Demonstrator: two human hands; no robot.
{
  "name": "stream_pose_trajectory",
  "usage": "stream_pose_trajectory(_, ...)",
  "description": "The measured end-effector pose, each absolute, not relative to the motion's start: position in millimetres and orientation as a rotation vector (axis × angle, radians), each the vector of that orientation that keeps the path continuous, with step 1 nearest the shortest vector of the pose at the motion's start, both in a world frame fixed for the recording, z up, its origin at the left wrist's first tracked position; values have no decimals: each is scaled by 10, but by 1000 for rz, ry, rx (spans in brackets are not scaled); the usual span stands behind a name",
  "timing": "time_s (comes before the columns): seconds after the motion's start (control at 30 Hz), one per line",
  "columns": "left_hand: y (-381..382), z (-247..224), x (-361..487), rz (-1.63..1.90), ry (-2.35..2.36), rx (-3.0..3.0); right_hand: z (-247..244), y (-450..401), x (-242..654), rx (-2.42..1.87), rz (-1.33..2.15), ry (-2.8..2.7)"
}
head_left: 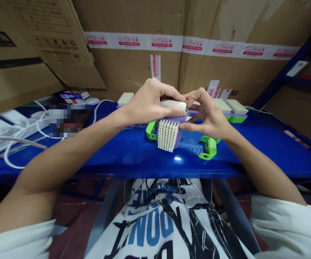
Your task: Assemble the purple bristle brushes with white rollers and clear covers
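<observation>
My left hand [151, 99] is closed round a brush [173, 104] with cream bristles and a purple base, fingers on top and thumb along its near side. My right hand [206, 115] has its fingers closed at the right end of the same brush, where a bit of green shows. Just below, a second purple block with cream bristles [167, 136] faces me; whether it is joined to the held brush I cannot tell. On the blue table, a green bracket [151, 130] lies to its left and another green bracket [209, 148] to its right, with a clear studded strip [191, 146] between.
More bristle brushes [236, 109] with green and purple bases stand along the back right, and another brush [125, 98] at the back left. White cables [23, 138] clutter the left of the blue table [112, 154]. A taped cardboard wall [133, 21] rises behind.
</observation>
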State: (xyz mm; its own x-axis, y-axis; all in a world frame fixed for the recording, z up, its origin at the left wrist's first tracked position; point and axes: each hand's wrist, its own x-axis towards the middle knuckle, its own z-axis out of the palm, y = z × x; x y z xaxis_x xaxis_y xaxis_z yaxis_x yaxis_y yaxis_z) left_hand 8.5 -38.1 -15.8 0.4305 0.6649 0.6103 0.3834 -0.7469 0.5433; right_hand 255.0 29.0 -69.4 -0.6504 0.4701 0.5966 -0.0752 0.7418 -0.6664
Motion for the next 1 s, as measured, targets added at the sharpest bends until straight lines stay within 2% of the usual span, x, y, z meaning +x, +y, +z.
stream_pose_trajectory(0.2,-357,-252,147,1391,918,2318,-714,295,2538,-335,874,-2095)
stream_pose_trajectory(0.43,-116,-60,-147,1748,774,2180,-706,202,2511,-349,897,-1939)
stream_pose_trajectory(0.6,295,-327,-465,1523,1097,2314,-561,448,2726,-363,745,-1602)
stream_pose_trajectory(0.8,675,-892,-488,965,1340,2633,-507,911,3091,-507,737,-1412)
stream_pose_trajectory(1.0,736,-940,-605,735,1379,2676,-627,981,2960,-525,906,-1312)
